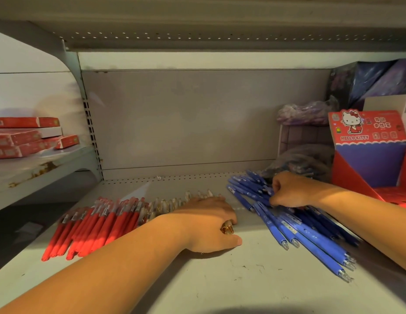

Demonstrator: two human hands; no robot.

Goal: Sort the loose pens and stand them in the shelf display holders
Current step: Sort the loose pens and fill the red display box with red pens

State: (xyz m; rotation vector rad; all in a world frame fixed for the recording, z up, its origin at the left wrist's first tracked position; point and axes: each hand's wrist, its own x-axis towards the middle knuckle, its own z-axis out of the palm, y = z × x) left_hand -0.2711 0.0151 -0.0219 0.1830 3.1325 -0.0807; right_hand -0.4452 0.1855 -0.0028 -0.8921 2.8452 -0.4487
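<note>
Several red pens (93, 225) lie in a pile at the left of the white shelf (197, 275). A row of clear gold-trimmed pens (172, 203) lies beside them. My left hand (208, 223) lies over that row with fingers curled round some of them; a gold pen end shows under the palm. Several blue pens (310, 236) are heaped at the right. My right hand (290, 191) grips a few blue pens at the back of that heap. A red Hello Kitty display holder (369, 155) stands at the far right.
Red flat boxes (25, 139) are stacked on the neighbouring shelf at left. Bagged purple pens (306, 114) and a grey bag (304, 162) sit behind the blue heap. Dark purple boxes (378, 80) stand at the back right. The upper shelf hangs low overhead.
</note>
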